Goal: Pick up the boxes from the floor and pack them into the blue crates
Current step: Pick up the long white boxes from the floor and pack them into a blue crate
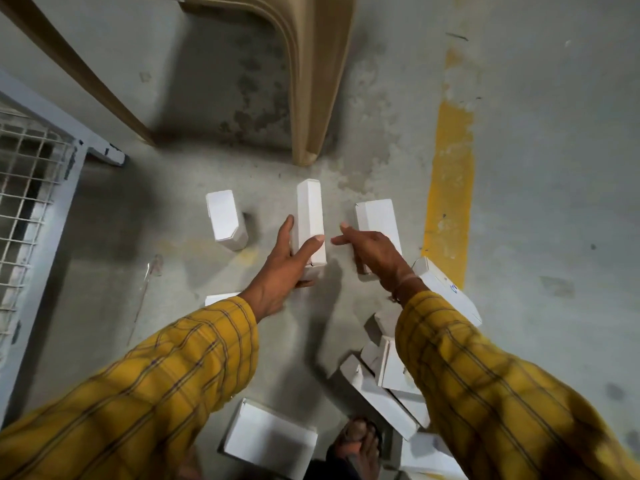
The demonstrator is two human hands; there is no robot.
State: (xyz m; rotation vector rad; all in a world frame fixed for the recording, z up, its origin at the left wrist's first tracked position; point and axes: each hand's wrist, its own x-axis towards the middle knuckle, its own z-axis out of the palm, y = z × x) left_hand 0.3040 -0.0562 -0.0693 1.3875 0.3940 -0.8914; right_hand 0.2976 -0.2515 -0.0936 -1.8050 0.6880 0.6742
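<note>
Underfoot, a grey stained concrete floor [519, 168] fills the frame, w/ a worn yellow painted stripe [450, 188] running down the right of centre. Three white cardboard boxes sit apart at mid-frame: a short one w/ clipped corners [225, 220] at left, a tall narrow one [311, 216] at centre, a wider one [378, 220] at right. More white boxes lie tumbled in a pile [384, 386] at lower right, approx. five or six, exact no. unclear; one flat box [270, 434] at bottom centre. The left hand [280, 268] grips the narrow box, thumb across its front, fingers behind. The right hand [374, 252] rests on the wider box, fingers stretched out straight. Tan plastic chair legs [311, 81] stand at top centre; a white wire-mesh frame [31, 188] fills the left edge. A sandalled foot [356, 441] shows at the bottom.
</note>
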